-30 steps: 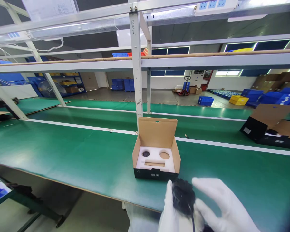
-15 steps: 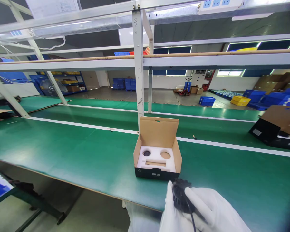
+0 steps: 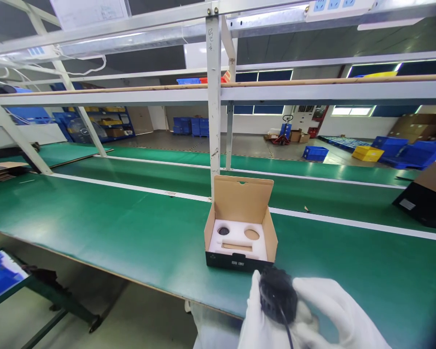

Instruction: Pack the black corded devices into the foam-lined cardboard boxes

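Black round ribbed device (image 3: 278, 294) is up in the hands at the near side of the green worktop (image 3: 131, 223), thin black cable (image 3: 285, 324) running down off it. White-gloved left grip (image 3: 255, 320) is closed along its left side and has hold of it. White-gloved right grip (image 3: 349, 311) is part open, thumb and forefinger spread; forefinger tip is at the device's right side, can't tell if touching or just beside.

Containers: black-outside, brown-inside cardboard box (image 3: 225, 261) sits open on the worktop, lid up on the far side, side flaps up. White foam insert (image 3: 237, 234) inside: dark round piece (image 3: 224, 231) in the left hole, bare brown card showing in the right hole and in the slot on the near side. Second black-and-brown box (image 3: 419, 203) at far right, cut off by the frame, contents unreadable.

Around: white metal post (image 3: 214, 126) right behind the box's lid, white strip (image 3: 131, 184) across the worktop left and right of it. Small scrap (image 3: 307, 209) lies far right of the box. Device and hands overlap the box's near right corner in view.

Versus half a second ago: right grip has backed off rightward, was over the device, so more of it shows. View has swung left; second box more cropped.
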A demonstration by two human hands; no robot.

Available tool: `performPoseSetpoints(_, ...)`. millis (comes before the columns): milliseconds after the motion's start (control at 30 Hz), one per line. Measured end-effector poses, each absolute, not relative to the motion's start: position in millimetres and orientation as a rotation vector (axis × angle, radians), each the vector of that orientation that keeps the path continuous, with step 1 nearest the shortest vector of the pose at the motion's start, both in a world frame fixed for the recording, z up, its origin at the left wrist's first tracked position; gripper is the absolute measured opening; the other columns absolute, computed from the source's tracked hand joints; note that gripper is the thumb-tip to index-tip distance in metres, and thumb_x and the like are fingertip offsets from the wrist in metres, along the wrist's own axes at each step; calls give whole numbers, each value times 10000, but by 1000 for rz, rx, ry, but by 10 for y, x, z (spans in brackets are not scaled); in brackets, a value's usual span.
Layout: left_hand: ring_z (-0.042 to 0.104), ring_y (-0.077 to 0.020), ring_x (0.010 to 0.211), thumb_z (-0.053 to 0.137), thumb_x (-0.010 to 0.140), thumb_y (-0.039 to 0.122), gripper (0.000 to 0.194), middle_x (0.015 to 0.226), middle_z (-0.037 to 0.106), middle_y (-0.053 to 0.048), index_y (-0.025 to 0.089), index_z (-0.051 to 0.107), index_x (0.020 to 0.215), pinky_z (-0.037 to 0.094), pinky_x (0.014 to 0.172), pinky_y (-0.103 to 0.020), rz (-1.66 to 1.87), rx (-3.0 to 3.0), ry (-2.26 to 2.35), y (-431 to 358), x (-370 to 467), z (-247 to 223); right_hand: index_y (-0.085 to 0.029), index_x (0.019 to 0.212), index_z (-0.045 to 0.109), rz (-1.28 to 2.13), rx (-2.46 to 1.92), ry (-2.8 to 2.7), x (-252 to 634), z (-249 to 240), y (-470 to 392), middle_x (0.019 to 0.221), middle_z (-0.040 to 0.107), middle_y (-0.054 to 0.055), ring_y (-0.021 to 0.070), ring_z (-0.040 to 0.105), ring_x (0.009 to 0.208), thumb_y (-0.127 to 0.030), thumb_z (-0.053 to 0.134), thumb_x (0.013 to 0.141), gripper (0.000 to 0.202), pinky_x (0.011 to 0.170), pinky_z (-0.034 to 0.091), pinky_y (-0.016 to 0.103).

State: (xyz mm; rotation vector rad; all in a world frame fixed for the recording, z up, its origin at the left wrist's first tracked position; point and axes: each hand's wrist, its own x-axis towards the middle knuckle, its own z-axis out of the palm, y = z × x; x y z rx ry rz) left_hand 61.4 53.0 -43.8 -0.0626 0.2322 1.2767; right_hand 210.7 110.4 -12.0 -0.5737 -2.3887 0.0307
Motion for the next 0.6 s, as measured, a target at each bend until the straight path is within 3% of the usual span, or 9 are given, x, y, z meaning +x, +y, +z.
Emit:
performPoseSetpoints(133, 594, -108, 651, 644, 827, 622, 486, 855, 686, -50, 144, 681, 907, 474, 730, -267, 1205, -237, 177, 516, 579, -351, -300, 1276, 531, 116, -735, -2271, 2217, -150, 1107, 1097, 696, 39, 164, 698, 981, -437, 577, 929, 376, 831, 596, 213)
performPoseSetpoints(267, 500, -95, 424, 495, 834, 747, 587, 753, 677, -42, 198, 657, 965, 315, 426, -208, 1250, 44, 262, 564, 562, -373, -289, 1203, 605, 290, -873, -2227, 2297, -248, 1133, 1134, 694, 46, 184, 702, 1009, -392, 612, 915, 305, 850, 598, 221)
performPoseSetpoints(333, 539, -118, 468, 457, 868, 718, 570, 673, 657, -56, 181, 644, 903, 349, 468, -208, 1320, 132, 325, 603, 576, -402, -284, 1195, 615, 426, -886, -2255, 2295, -259, 1126, 1146, 692, 51, 196, 696, 1030, -388, 595, 920, 295, 863, 597, 234)
performPoseSetpoints(433, 616, -152, 674, 520, 884, 645, 507, 704, 670, -71, 149, 624, 862, 439, 683, -241, 1367, 175, 341, 628, 587, -401, -305, 1247, 577, 674, -967, -2249, 2230, -210, 1061, 1206, 662, 45, 194, 670, 1082, -451, 547, 930, 351, 901, 583, 246)
performPoseSetpoints(600, 589, -130, 672, 608, 855, 598, 446, 745, 664, -38, 152, 620, 835, 417, 688, -235, 1367, 217, 295, 598, 573, -354, -342, 1285, 568, 946, -1140, -2105, 2043, -57, 868, 1304, 600, 30, 235, 601, 1174, -606, 564, 846, 513, 990, 537, 338)
